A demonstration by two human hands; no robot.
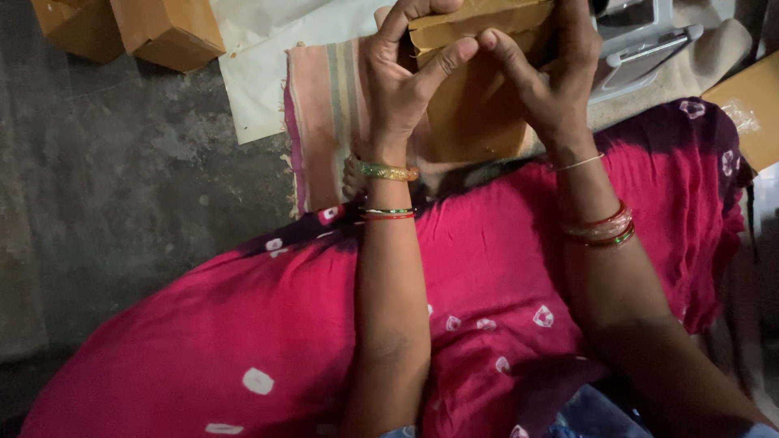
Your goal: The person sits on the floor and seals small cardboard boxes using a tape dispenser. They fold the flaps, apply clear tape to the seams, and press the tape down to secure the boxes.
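A brown paper envelope (475, 105) stands upright in front of me, above my lap. My left hand (402, 81) grips its left edge, thumb pressed on the folded top flap. On the right side my right hand (552, 77) holds the same envelope, its thumb meeting the left thumb on the flap. Both wrists wear bangles. The lower part of the envelope is hidden behind my hands.
Pink cloth with white marks (487, 292) covers my lap. A striped cloth (324, 122) and a white sheet (260, 57) lie on the grey floor (122, 186). Cardboard boxes (162, 28) sit at top left, another box (759, 105) at right, a grey machine (641, 40) at top right.
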